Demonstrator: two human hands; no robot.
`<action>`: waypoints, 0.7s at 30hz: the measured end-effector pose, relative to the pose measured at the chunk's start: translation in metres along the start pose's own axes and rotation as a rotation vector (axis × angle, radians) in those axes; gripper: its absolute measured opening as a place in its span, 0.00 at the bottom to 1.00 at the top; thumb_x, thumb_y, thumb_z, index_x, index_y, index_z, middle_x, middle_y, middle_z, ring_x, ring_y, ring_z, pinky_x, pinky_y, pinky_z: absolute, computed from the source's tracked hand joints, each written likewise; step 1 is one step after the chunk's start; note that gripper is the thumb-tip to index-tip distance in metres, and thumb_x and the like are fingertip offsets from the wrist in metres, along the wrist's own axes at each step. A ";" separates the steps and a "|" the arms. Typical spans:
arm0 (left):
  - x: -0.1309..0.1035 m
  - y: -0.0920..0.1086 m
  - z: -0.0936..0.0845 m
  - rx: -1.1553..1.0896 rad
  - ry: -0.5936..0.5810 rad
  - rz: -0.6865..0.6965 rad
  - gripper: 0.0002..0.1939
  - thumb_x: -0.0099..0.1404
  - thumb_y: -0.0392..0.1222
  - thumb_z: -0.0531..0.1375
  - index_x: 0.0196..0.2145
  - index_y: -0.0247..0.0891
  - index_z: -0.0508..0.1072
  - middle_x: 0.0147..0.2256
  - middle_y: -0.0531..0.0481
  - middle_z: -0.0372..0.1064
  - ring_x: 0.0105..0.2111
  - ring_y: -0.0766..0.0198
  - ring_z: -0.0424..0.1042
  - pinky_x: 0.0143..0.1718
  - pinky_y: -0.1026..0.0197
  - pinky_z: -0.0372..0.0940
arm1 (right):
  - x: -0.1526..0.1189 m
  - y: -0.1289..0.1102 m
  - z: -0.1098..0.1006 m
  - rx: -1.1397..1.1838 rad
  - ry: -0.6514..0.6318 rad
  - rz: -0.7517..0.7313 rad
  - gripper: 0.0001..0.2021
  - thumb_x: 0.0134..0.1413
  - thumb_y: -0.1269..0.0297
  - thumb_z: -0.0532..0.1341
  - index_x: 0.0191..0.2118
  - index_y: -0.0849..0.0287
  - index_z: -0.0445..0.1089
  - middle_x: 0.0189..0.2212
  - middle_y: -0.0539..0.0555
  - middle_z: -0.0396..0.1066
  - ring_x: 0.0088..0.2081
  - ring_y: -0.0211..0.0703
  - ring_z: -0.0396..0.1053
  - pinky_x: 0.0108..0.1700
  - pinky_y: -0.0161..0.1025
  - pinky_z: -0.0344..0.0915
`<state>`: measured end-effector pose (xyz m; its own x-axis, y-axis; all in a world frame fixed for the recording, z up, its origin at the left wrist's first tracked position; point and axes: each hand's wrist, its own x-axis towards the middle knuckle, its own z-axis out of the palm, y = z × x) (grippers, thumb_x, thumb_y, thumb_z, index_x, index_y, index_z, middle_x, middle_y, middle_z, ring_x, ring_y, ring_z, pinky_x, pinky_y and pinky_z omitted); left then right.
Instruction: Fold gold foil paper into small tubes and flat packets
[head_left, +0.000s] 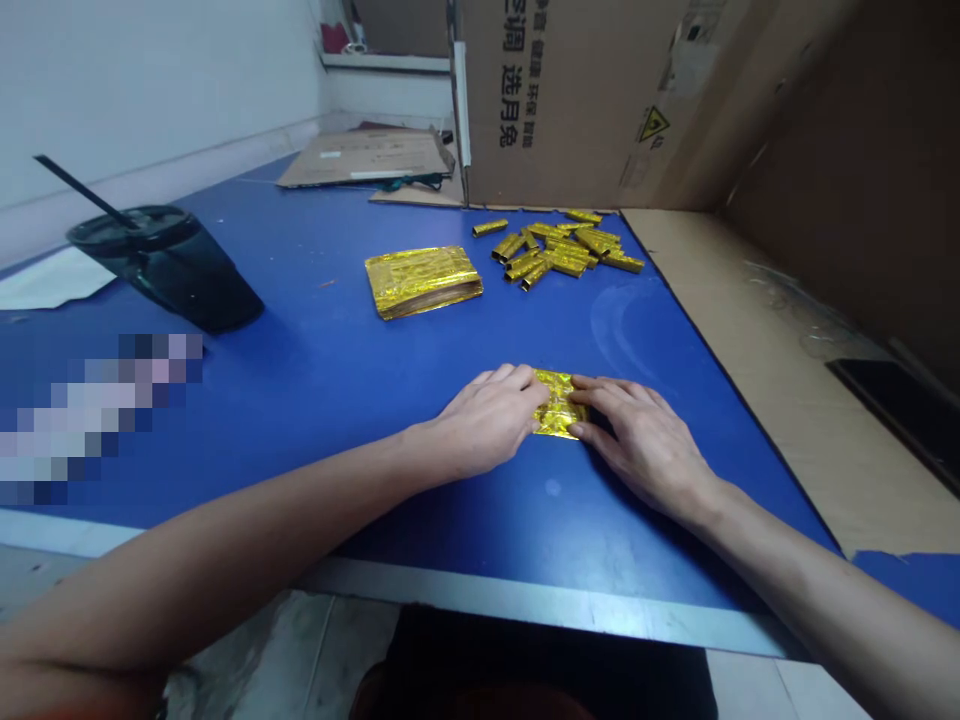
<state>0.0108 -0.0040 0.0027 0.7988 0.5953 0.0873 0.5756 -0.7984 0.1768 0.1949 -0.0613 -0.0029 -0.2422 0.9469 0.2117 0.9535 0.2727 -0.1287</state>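
A gold foil sheet (pixel 556 405) lies flat on the blue table between my two hands. My left hand (pixel 495 418) rests on its left end, fingers curled together and pressed down on the foil. On the right end is my right hand (pixel 634 425), its thumb and fingers apart, fingertips touching the foil. Behind my left hand sits a stack of gold foil pieces (pixel 424 280). Farther back, to the right of the stack, several small folded gold foil tubes (pixel 566 252) lie in a loose pile.
A dark tumbler with a straw (pixel 187 265) stands on the left of the blue table (pixel 315 370). Flat cardboard (pixel 367 157) lies at the back. A large cardboard box (pixel 570 110) stands behind the foil tubes. A blurred patch covers the left edge.
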 end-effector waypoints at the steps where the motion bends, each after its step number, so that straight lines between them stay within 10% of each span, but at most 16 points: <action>1: 0.000 0.000 0.000 -0.005 0.002 0.000 0.09 0.61 0.38 0.52 0.40 0.36 0.65 0.40 0.47 0.60 0.41 0.60 0.59 0.43 0.57 0.58 | -0.001 0.002 0.000 0.008 -0.007 -0.002 0.14 0.55 0.60 0.54 0.46 0.56 0.66 0.51 0.52 0.65 0.50 0.49 0.61 0.49 0.51 0.59; 21: -0.008 -0.003 -0.009 0.132 -0.041 0.192 0.19 0.61 0.52 0.52 0.50 0.50 0.64 0.43 0.44 0.60 0.42 0.55 0.60 0.41 0.53 0.56 | -0.001 0.018 0.001 0.170 -0.076 0.001 0.19 0.55 0.64 0.51 0.54 0.54 0.58 0.54 0.52 0.60 0.57 0.48 0.53 0.55 0.59 0.48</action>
<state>0.0010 -0.0060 0.0102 0.9006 0.4296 0.0665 0.4285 -0.9030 0.0308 0.2122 -0.0573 -0.0066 -0.2600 0.9557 0.1381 0.9112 0.2902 -0.2925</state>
